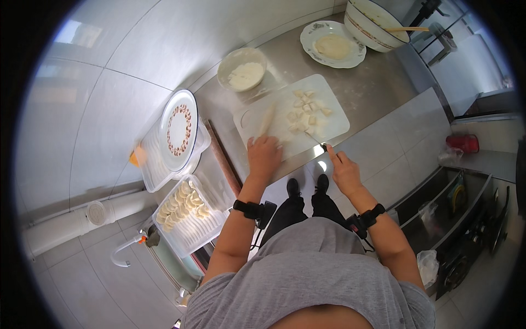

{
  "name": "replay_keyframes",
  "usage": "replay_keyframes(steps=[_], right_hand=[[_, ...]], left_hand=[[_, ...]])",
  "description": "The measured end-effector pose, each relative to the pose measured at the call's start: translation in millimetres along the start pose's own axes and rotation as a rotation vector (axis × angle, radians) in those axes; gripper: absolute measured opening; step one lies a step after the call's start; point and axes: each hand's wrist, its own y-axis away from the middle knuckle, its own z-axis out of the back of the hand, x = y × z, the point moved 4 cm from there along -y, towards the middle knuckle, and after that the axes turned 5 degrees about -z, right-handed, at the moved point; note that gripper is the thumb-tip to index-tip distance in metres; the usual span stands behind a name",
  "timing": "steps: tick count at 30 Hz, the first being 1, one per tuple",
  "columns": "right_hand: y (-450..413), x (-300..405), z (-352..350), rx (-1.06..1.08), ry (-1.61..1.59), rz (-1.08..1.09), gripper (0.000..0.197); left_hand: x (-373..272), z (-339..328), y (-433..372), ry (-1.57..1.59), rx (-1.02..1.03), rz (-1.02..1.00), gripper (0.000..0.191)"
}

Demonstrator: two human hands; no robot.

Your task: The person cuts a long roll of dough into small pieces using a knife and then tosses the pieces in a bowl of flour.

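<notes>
My left hand (265,155) lies palm down over the near end of a rope of dough (268,119), its fingers around that end. The rope rests on a white cutting board (333,123) dusted with flour. My right hand (345,172) grips the dark handle of a knife (315,140). The knife's blade slants over the board's near edge, its tip close to several small cut dough pieces (307,107). These pieces sit in a loose cluster on the right half of the board.
Behind the board stand a bowl of flour (245,76), a plate (306,49) bearing pale dough, and a large enamel basin (370,31). Left are a wooden rolling pin (224,158), an enamel plate (166,135) on plastic trays, and a ridged tray (193,234) of dumplings. The metal counter's edge (298,158) runs before me.
</notes>
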Motion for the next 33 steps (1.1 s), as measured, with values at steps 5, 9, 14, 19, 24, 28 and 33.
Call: replay_keyframes(steps=[5, 9, 14, 19, 24, 28, 33], right_hand=[[-7.8, -11.1, 6.9, -0.041, -0.041, -0.119, 0.054], [-15.5, -8.3, 13.7, -0.076, -0.086, -0.077, 0.051], [-20.3, -9.2, 15.7, -0.076, -0.087, -0.064, 0.058], [-34.7, -0.7, 20.4, -0.099, -0.13, -0.091, 0.053], [-44.6, 2.6, 19.6, -0.097, -0.19, -0.138, 0.051], [-41.7, -0.8, 19.4, -0.116, -0.267, -0.153, 0.051], [-33.6, -1.1, 23.7, -0.084, -0.273, -0.134, 0.051]], left_hand=[[-25.0, -0.8, -15.3, 0.145, 0.084, -0.091, 0.015], [-29.4, -3.6, -23.7, 0.197, 0.078, -0.132, 0.015], [-27.7, -10.2, -41.8, 0.123, 0.026, -0.082, 0.012], [-17.3, -9.6, -43.9, 0.224, -0.027, -0.012, 0.011], [-24.0, -12.6, -42.3, 0.429, 0.059, -0.062, 0.013], [-25.3, -16.2, -45.1, 0.335, 0.035, -0.101, 0.013], [-9.5, 5.1, -35.8, 0.45, 0.038, -0.019, 0.016]])
